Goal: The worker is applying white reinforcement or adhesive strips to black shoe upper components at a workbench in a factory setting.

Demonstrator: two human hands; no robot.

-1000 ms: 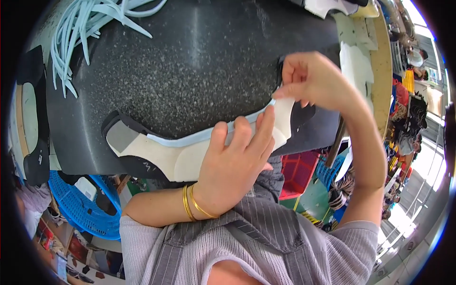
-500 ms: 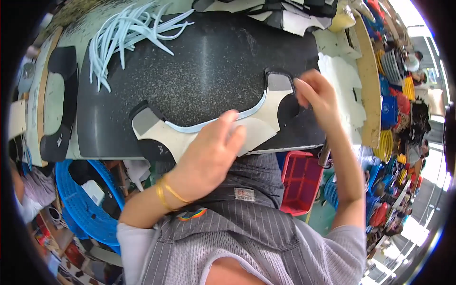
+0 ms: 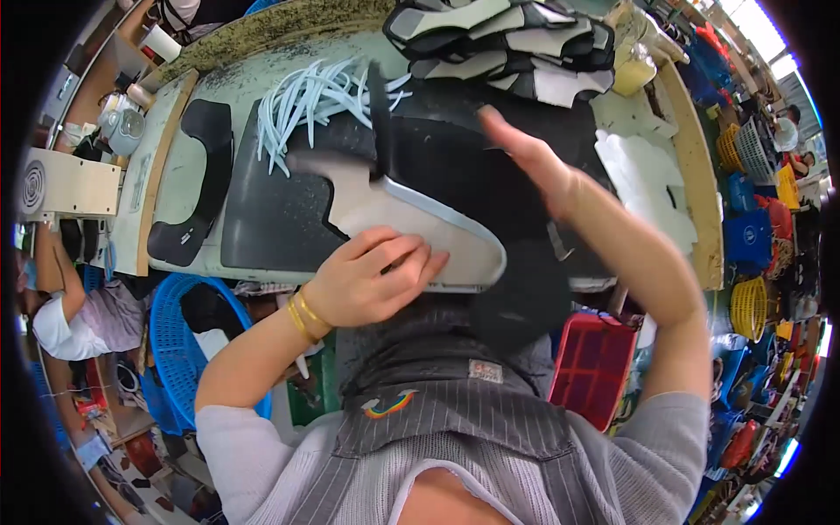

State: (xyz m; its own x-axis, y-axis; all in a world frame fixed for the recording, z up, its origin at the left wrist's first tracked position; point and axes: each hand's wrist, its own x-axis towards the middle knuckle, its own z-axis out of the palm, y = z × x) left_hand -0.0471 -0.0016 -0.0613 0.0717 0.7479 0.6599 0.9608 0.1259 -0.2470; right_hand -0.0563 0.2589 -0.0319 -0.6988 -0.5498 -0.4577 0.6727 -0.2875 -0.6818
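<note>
My left hand (image 3: 376,276) is closed on the near edge of a curved shoe-upper piece (image 3: 363,206), its fingers curled over the pale lining. The piece has black outer material and a light blue strip (image 3: 446,214) along its inner edge. It is bent and tilted, with one dark part standing up and another hanging past the board's near edge; motion blurs both ends. To the right, my right hand (image 3: 542,171) is raised above the black board (image 3: 271,232), apart from the piece. Its fingers are stretched out, somewhat blurred, and nothing shows in them.
Loose light blue strips (image 3: 302,101) lie at the board's far left. Similar pieces are stacked (image 3: 534,44) at the back. A black curved piece (image 3: 210,175) rests left, white sheets (image 3: 643,179) right. Below the table are blue (image 3: 162,328) and red (image 3: 591,372) baskets. Another person's arm (image 3: 57,271) shows far left.
The shoe-upper piece has gone from lying spread out to being turned and bent. My right hand has left its right end and moved up and left, fingers stretching. The view has shifted.
</note>
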